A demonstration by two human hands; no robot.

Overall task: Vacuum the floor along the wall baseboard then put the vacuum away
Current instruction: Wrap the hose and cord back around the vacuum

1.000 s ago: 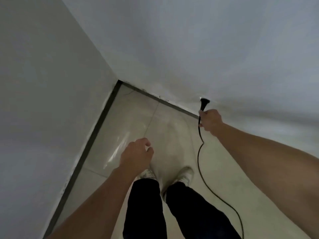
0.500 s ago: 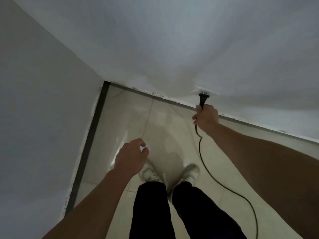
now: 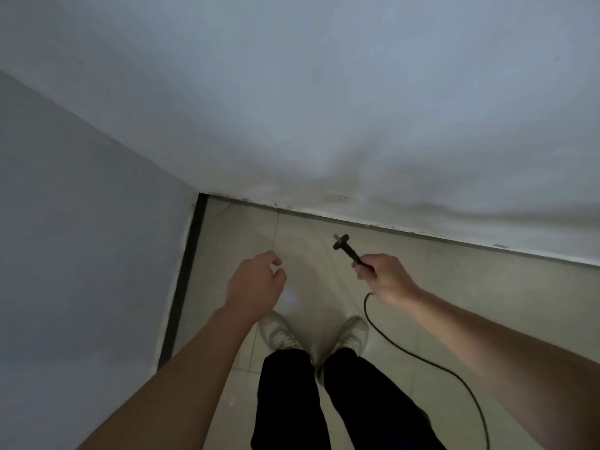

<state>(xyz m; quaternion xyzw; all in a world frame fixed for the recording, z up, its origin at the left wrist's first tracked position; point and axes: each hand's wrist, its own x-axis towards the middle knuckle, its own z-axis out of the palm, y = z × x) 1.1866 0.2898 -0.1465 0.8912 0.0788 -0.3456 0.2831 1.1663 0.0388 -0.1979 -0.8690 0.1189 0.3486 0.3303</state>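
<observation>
We're looking straight down into a corner. The big pale wall point(image 3: 324, 108) ahead fills the top half of the view, and a second wall point(image 3: 81, 254) runs down the left side. Between them is the beige tiled floor point(image 3: 487, 303), glossy, with a soft patch of glare just in front of the feet.

Both bare forearms reach in from the bottom corners. Two legs in black trousers point(image 3: 289, 401) stand in the middle, facing the corner. A dark baseboard point(image 3: 185, 277) lines the foot of the left wall, and a thinner dark line follows the wall ahead.

Now the cord point(image 3: 365, 306): thin and black, it drops out of the underside of the right fist, loops across the tiles to the right of the legs and runs off the bottom edge.

The left hand point(image 3: 255, 280) hovers over the floor near the baseboard, fingers loosely curled, thumb and forefinger apart, holding nothing. The right hand point(image 3: 386, 277) is a closed fist gripping the cord just behind its end.

Pale shoes point(image 3: 276, 332) are planted side by side, toes toward the far wall.

And the plug point(image 3: 344, 245): black, sticking up and to the left out of that right fist, held in the air above the floor, clear of the wall ahead.
</observation>
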